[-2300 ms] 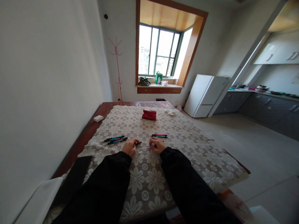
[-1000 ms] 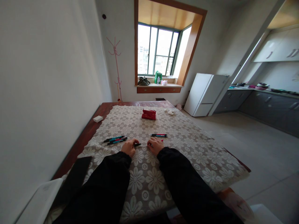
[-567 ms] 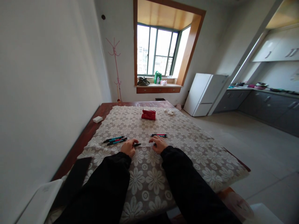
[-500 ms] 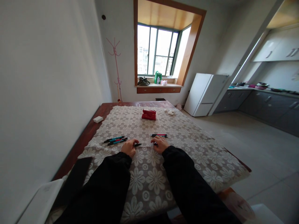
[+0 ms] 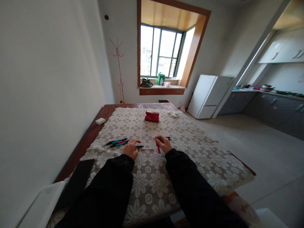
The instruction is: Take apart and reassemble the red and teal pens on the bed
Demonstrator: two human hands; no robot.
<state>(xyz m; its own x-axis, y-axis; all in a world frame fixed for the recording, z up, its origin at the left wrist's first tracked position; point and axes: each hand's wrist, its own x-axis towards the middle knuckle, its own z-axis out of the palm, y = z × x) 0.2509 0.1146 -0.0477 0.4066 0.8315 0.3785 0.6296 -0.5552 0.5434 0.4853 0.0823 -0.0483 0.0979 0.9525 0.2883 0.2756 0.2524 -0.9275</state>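
Note:
My left hand (image 5: pixel 131 149) rests on the tablecloth with its fingers apart. A black pen (image 5: pixel 140 146) pokes out beside its fingertips, and a thin pale strip (image 5: pixel 148 149) lies just below, reaching toward the right. My right hand (image 5: pixel 163 144) pinches a red pen (image 5: pixel 158 148), tilted with its lower end toward me. Behind the right hand lie pens (image 5: pixel 169 138), partly covered by the fingers. Left of my left hand is a loose group of several blue, red and black pens (image 5: pixel 117 142).
A red pouch (image 5: pixel 152 117) sits farther back on the flowered tablecloth (image 5: pixel 152 186). White crumpled bits (image 5: pixel 174 115) lie to its right. A white box-shaped item (image 5: pixel 100 121) is at the left table edge. A dark flat slab (image 5: pixel 76 182) lies near my left sleeve.
My right hand has lifted slightly and now shows a red pen tilted in its fingers. My left hand's fingers have spread a little from the black pen.

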